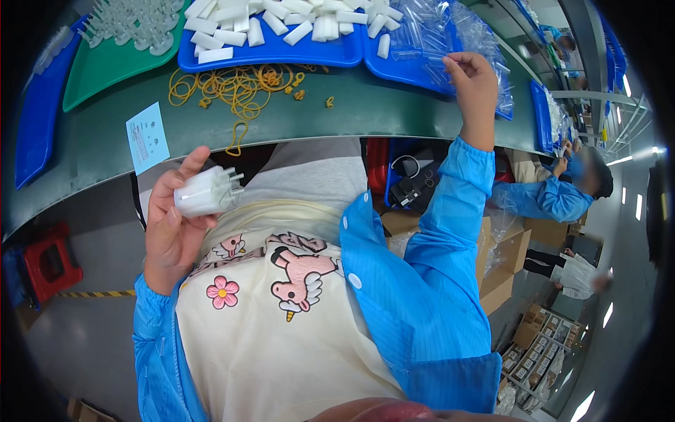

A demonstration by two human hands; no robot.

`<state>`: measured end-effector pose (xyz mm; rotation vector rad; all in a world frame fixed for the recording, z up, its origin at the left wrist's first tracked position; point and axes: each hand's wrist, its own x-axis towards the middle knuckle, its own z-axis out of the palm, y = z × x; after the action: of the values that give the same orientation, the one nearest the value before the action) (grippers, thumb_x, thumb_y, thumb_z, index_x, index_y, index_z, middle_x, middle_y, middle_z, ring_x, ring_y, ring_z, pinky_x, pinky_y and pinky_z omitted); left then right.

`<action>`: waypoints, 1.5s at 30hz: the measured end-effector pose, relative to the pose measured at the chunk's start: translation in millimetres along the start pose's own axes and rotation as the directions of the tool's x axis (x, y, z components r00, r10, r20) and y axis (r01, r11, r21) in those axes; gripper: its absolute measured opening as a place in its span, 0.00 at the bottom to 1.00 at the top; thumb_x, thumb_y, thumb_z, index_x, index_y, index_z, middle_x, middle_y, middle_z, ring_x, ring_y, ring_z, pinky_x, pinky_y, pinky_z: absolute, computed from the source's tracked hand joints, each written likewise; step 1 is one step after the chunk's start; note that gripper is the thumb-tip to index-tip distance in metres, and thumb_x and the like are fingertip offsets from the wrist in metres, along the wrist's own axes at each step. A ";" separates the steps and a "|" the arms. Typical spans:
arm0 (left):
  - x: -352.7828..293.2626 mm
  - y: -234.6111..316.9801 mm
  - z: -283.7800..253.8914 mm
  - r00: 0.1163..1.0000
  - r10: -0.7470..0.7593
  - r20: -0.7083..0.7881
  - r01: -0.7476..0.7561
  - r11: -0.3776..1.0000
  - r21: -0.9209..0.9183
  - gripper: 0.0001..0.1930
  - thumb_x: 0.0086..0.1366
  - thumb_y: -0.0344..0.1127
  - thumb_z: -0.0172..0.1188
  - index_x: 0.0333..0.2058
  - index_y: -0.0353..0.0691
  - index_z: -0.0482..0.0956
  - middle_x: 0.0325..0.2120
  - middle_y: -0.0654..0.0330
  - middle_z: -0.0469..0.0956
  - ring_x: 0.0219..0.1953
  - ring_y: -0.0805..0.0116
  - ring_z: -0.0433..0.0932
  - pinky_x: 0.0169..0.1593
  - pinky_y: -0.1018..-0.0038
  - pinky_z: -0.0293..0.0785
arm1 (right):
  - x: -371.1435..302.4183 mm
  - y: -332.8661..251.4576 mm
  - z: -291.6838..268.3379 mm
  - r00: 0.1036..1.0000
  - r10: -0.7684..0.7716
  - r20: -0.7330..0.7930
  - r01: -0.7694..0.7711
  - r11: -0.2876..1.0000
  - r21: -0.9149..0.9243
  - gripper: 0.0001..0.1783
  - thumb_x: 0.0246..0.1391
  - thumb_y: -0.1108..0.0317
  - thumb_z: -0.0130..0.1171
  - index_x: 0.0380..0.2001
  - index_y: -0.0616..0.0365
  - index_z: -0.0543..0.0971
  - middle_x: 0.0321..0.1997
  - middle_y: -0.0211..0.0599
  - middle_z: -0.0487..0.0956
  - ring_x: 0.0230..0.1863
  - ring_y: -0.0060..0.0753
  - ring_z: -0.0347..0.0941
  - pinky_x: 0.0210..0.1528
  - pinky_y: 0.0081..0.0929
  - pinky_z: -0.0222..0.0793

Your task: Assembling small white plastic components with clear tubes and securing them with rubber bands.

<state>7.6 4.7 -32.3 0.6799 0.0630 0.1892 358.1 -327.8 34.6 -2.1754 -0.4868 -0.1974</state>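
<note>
My left hand (169, 218) is closed around a white cylindrical plastic part (199, 197) with thin clear prongs sticking out of its right end, held in front of the table edge. My right hand (472, 79) is over a blue tray (415, 76) of clear plastic tubes (422, 39) at the far right. Its thumb and forefinger are pinched together; whether a clear piece is between them I cannot make out. White foam-like blocks (297, 33) fill another blue tray (274, 56) beside it.
Yellow rubber bands (242, 88) lie loose along the green table (337, 105). A pale blue paper slip (148, 137) sits at the table's edge. On the left, a green tray (98, 77) carries pronged translucent parts (133, 24). A co-worker in blue (562, 200) works at the right.
</note>
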 end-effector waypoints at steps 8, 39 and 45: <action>-13.4 -4.0 -0.9 0.997 0.022 -0.078 -0.014 0.995 0.101 0.13 0.63 0.36 0.61 0.45 0.46 0.73 0.61 0.49 0.59 0.54 0.57 0.72 0.44 0.72 0.81 | -46.0 -33.6 36.1 0.998 -0.054 0.033 0.032 0.884 0.467 0.11 0.51 0.76 0.62 0.40 0.67 0.79 0.40 0.42 0.79 0.38 0.27 0.77 0.35 0.21 0.73; -7.2 -8.8 -4.1 0.988 0.081 0.131 -0.113 0.958 0.263 0.19 0.51 0.43 0.73 0.38 0.46 0.75 0.48 0.55 0.72 0.50 0.64 0.74 0.51 0.66 0.77 | -175.2 -148.1 107.3 0.860 -0.340 0.380 0.000 0.745 0.667 0.17 0.44 0.86 0.63 0.41 0.67 0.79 0.44 0.47 0.77 0.41 0.37 0.78 0.43 0.28 0.76; -7.6 -9.2 -2.7 0.992 0.052 0.115 -0.079 0.966 0.246 0.19 0.50 0.41 0.74 0.37 0.45 0.75 0.47 0.55 0.72 0.50 0.65 0.74 0.54 0.66 0.75 | -173.5 -146.4 105.8 0.827 -0.369 0.424 0.002 0.756 0.654 0.16 0.44 0.86 0.63 0.40 0.67 0.79 0.44 0.47 0.77 0.40 0.36 0.78 0.42 0.28 0.76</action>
<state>1.2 -2.1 -40.3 0.9435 -0.0398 0.2098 136.4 -211.7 24.0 -1.4701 -0.9478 0.4362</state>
